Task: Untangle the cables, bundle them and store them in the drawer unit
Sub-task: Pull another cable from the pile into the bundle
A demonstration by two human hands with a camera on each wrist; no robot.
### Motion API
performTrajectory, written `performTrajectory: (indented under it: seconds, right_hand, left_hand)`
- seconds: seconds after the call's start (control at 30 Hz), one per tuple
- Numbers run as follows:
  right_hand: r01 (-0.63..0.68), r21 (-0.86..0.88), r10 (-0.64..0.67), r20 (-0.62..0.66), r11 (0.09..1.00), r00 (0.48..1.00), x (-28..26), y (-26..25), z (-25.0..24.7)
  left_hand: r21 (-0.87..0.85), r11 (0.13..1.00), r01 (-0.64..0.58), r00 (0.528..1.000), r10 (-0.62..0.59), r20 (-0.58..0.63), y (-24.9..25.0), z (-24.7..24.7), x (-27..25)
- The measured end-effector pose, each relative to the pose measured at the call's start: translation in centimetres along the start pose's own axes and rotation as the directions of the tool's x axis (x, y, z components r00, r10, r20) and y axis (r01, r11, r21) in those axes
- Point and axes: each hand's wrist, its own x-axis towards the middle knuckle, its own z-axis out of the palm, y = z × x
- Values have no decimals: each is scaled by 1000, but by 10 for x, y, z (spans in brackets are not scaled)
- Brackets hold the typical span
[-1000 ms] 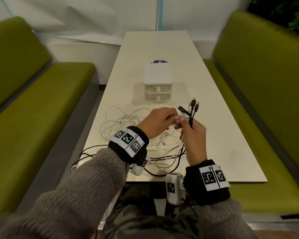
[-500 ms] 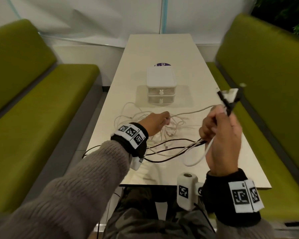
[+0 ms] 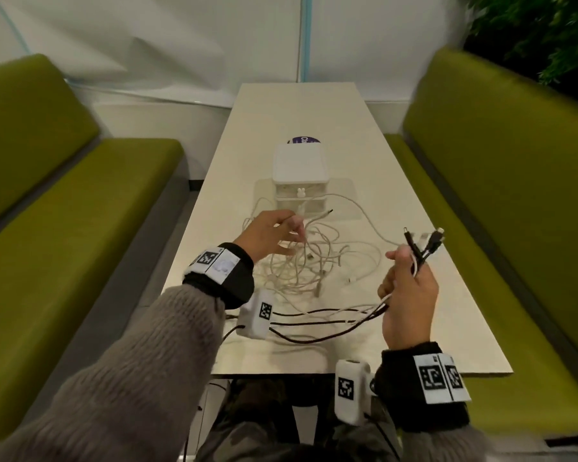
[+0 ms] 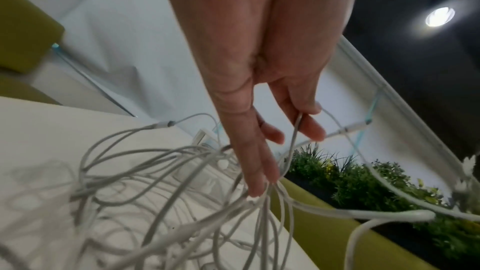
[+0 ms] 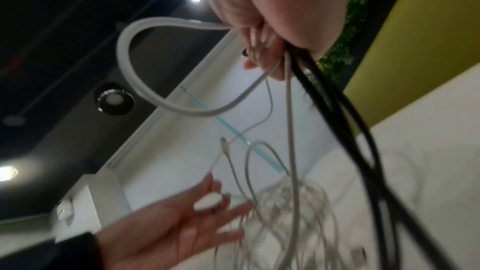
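A tangle of white cables (image 3: 309, 261) lies on the table (image 3: 441, 315) in front of the white two-drawer unit (image 3: 300, 165), whose drawers are closed. My left hand (image 3: 289, 233) hovers over the tangle with straight, spread fingers (image 4: 259, 174); one white cable (image 4: 294, 137) runs up between two of them. My right hand (image 3: 406, 278) is raised at the right and grips a bundle of black and white cable ends (image 3: 424, 243), plugs sticking up. Black cables (image 3: 331, 323) trail from that fist (image 5: 267, 44) across the table toward the left edge.
Green upholstered benches (image 3: 80, 208) (image 3: 501, 181) flank the narrow table. A purple round sticker (image 3: 302, 140) lies behind the drawer unit. Plants (image 3: 541, 35) stand at the upper right. The table's near edge (image 3: 347, 373) is just below my wrists.
My hands have parted: the right one pulled the cable ends out to the right and holds them up. The left hand has opened its fingers over the white tangle.
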Motion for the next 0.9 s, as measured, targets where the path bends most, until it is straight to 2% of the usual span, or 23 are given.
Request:
performTrajectory:
  seconds: [0.1,0.17,0.27,0.4,0.47,0.57,0.63,0.77,0.9]
  right_hand:
    - [-17,-104,27,98,994,995,-9,17,15]
    - [1,-124,19,161,992,987,-10,17,26]
    - [9,-132,21,226,991,974,-8,17,36]
    - [-26,-121,54,231,992,972,-8,19,40]
    - [-27,-117,54,230,993,972,-8,18,41]
    - [-14,-105,37,223,994,974,-8,15,41]
    - [4,-98,16,208,995,978,-8,10,40]
    - [1,17,-4,146,1000,989,-7,-3,33]
    - [-15,81,7,102,997,995,-7,-17,28]
  left_hand:
    - [120,993,5,998,-12,62,-3,9,-3]
    - [278,958,-74,991,41,125,-8,17,-5]
    - [473,853,-220,968,132,213,-11,26,-13]
    - [503,807,-310,938,172,301,-11,32,-20]
    - [514,805,-297,936,139,323,-15,33,-22]
    - [435,865,-252,932,96,350,-20,34,-18]
    - [427,885,-188,945,44,325,-25,33,-12]
    - [560,813,-162,954,-16,299,-33,31,-2]
    - [586,796,-153,960,-20,279,-35,35,3]
